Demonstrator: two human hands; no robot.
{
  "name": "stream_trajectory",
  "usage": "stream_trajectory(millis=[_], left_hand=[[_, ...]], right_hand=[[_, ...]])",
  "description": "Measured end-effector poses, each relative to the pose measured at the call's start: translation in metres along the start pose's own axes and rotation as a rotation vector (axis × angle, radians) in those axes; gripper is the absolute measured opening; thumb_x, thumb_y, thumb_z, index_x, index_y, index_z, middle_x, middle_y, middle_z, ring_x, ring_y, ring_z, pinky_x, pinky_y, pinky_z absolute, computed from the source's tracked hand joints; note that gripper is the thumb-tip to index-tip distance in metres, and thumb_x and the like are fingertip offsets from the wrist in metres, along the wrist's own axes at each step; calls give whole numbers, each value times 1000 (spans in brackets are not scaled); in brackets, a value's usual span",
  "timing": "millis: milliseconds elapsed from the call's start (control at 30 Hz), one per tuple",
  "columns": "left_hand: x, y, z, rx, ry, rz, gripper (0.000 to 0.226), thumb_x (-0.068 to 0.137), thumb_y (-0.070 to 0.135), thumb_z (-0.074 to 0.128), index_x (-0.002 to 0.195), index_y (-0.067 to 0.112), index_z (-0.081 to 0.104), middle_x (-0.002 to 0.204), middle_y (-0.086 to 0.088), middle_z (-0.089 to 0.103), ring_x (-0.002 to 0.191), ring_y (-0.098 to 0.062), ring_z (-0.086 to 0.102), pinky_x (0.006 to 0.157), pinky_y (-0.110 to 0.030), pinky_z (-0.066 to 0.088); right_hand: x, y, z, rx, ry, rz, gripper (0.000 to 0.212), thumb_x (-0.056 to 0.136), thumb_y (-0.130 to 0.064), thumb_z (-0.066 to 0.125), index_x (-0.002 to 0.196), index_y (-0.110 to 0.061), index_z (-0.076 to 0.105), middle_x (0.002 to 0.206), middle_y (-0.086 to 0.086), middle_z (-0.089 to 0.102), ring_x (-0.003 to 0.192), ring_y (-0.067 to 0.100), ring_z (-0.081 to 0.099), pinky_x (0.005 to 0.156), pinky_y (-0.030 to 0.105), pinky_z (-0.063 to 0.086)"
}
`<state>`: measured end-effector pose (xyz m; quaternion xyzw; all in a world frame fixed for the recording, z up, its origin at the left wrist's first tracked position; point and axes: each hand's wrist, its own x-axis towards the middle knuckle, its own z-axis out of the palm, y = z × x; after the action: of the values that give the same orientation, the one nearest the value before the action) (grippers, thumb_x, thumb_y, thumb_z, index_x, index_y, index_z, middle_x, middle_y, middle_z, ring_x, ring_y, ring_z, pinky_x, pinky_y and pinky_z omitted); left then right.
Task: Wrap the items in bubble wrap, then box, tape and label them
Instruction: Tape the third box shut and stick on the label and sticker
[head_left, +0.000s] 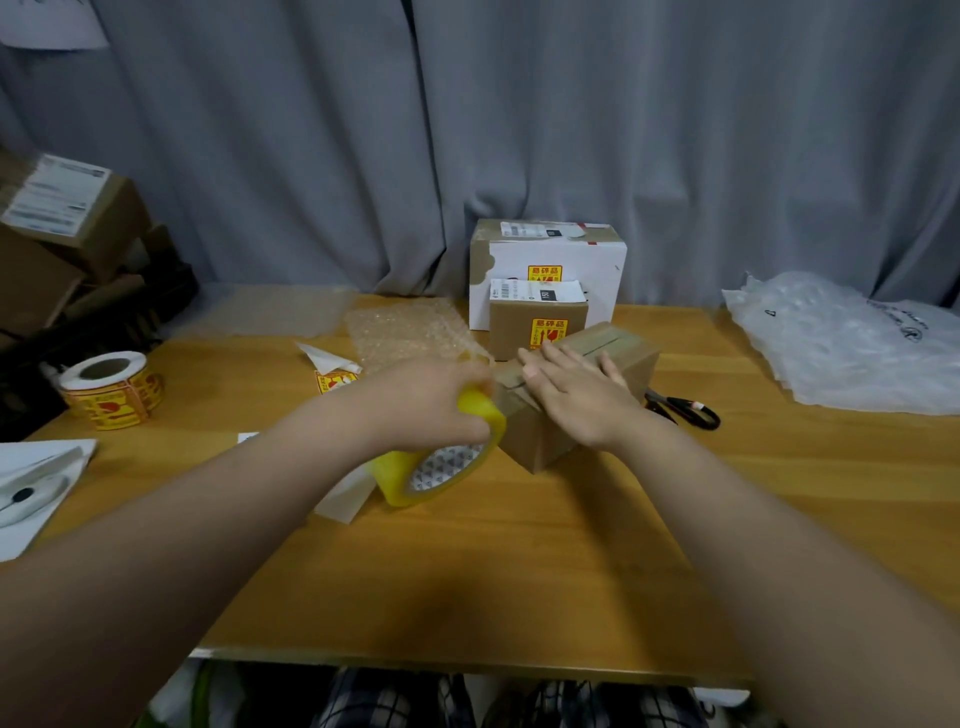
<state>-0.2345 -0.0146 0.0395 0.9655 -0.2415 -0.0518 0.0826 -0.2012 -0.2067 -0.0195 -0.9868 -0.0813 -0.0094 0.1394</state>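
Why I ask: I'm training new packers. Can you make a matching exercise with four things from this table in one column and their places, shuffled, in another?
Things
1. tape roll
2. scissors
3. sticker roll
4. clear plastic bag

Places
A. far right of the table
B. gripped in the left hand
C. near the table's left edge
D. just right of the box under the right hand

Pairs: 1-B, 2-D, 3-C, 4-A

Background's just a grey curtain (675, 130) hanging well beyond the right hand (576, 400). There's 1 crinkly clear plastic bag (841, 348) lying well off to that hand's right on the wooden worktop (519, 571).
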Motion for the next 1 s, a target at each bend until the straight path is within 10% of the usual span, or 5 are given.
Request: stream_trajectory(millis=[200,500,733,1000], left_hand=[[11,6,-12,240,-220,-43,50,90,49,49,139,38,39,126,-3,51,108,-20,51,81,-29,42],[1,-23,6,-87,192,60,47,82,47,65,125,32,53,120,5,59,105,-15,54,83,-27,42],[14,-21,-1,160,-1,-19,43,89,46,56,129,30,53,122,-2,57,107,-20,52,85,-31,45],[39,-5,5,111,137,67,42,85,46,58,124,30,59,114,-1,63,104,-20,55,77,-28,43]], right_hand=[[2,-10,1,-48,35,72,63,95,-65,11,151,-37,17,161,-5,6,148,13,3,115,53,-11],[14,-28,12,-216,83,171,71,95,-64,19,154,-25,10,161,9,6,149,24,2,117,53,-2],[26,-15,6,-197,100,201,63,97,-59,21,153,-29,15,161,8,10,148,24,6,118,51,-1],[28,-12,16,-268,176,172,77,91,-61,44,152,-23,17,159,15,14,148,30,8,117,52,1]])
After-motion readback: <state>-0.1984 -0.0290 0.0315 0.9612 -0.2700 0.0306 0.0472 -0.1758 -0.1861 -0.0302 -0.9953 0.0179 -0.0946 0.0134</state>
